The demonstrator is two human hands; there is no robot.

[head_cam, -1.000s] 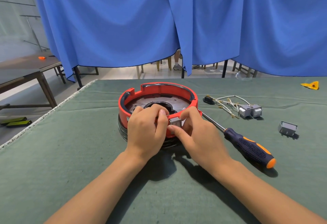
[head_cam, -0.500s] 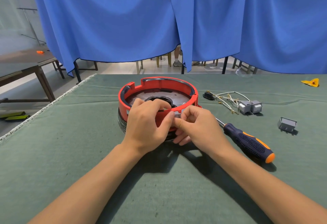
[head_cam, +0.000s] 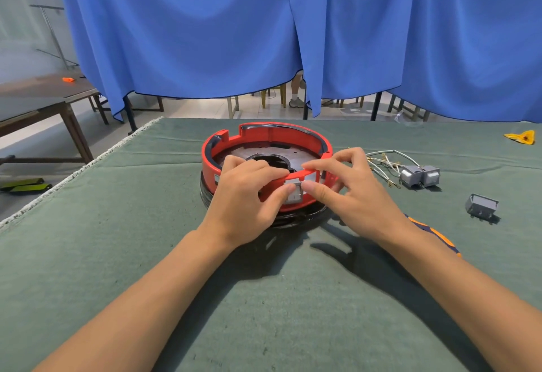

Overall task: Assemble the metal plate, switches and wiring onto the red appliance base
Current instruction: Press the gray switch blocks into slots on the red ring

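The red appliance base (head_cam: 265, 137) sits mid-table on the green cloth, with the round metal plate (head_cam: 303, 156) lying inside it. A grey switch (head_cam: 294, 194) sits in the opening of the base's near wall. My left hand (head_cam: 245, 195) grips the near rim, fingers curled over it and thumb against the switch's left side. My right hand (head_cam: 353, 192) pinches the switch with its thumb on the face and its index finger hooked over the rim; its other fingers are spread. Loose wiring (head_cam: 382, 160) with two grey switches (head_cam: 421, 176) lies to the right.
Another grey switch (head_cam: 482, 207) lies further right. A screwdriver handle (head_cam: 431, 232) shows partly under my right forearm. A yellow scrap (head_cam: 522, 138) lies at the far right. Blue curtains hang behind the table, and a side table (head_cam: 44, 98) stands at left.
My right hand has uncurled and lifted, and its index finger now reaches over the rim. The switch has gone from in front of the wall into the opening. My left hand has stayed on the rim.
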